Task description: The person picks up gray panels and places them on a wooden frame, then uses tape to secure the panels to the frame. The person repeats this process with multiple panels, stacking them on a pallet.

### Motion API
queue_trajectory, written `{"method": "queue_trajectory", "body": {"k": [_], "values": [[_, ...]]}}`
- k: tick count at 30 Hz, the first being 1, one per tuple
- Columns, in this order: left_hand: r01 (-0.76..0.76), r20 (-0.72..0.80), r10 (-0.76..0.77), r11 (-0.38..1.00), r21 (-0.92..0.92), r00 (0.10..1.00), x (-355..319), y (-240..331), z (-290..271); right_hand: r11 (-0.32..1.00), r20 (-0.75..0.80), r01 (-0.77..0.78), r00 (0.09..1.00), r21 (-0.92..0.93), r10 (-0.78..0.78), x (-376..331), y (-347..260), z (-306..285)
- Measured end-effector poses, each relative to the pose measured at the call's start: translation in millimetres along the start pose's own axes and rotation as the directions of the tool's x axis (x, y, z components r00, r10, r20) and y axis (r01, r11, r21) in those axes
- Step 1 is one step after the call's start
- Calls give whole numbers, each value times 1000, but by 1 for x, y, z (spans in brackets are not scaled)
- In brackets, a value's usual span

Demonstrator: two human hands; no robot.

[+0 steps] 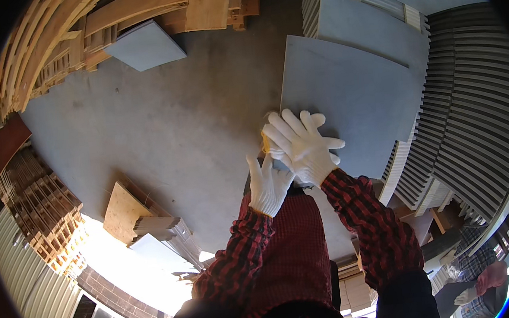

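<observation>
Both my hands wear white knit gloves and meet in front of me, beside the near left edge of a flat grey panel (345, 90). My right hand (305, 145) is open, its fingers spread apart over the panel's edge. Just below and to the left, my left hand (271, 185) has its thumb and a finger stretched apart. The rest of its fingers are partly hidden at the right hand. A small yellow-edged bit (266, 143) shows beside the right fingers; I cannot make out what it is. The panel lies on a stack of similar grey boards (370, 25).
Long rows of dark slats (473, 97) stand at the right. Wooden frames (46, 56) and a grey board (146, 45) are at the far left. Boards (123, 213) lean at the near left, beside bright sunlight. Another person (480, 278) is at the lower right.
</observation>
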State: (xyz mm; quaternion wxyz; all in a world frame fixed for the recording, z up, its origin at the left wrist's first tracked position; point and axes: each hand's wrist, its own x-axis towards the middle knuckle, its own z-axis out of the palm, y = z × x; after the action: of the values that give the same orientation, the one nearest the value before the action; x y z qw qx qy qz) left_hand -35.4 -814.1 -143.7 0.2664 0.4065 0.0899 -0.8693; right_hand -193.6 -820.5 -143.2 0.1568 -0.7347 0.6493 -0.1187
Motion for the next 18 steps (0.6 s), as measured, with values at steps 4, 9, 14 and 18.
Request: {"method": "queue_trajectory", "body": {"k": [4,9,14,18], "values": [[-4,-10,5,999,47,1000,-1,1,-10,992,21,120,993,-29,-119,11,25,-3],[54,19,-56,996,66,998,-2,5,5,923,101,-260,949,-285,299,114,97,-57],[24,-46,-24,1000,9,999,1,2,1,981,-29,-124,992,-152,121,57,30,-6],[12,-35,-9,997,73,999,0,4,-3,989,-30,-35,999,-141,31,55,45,-8]]}}
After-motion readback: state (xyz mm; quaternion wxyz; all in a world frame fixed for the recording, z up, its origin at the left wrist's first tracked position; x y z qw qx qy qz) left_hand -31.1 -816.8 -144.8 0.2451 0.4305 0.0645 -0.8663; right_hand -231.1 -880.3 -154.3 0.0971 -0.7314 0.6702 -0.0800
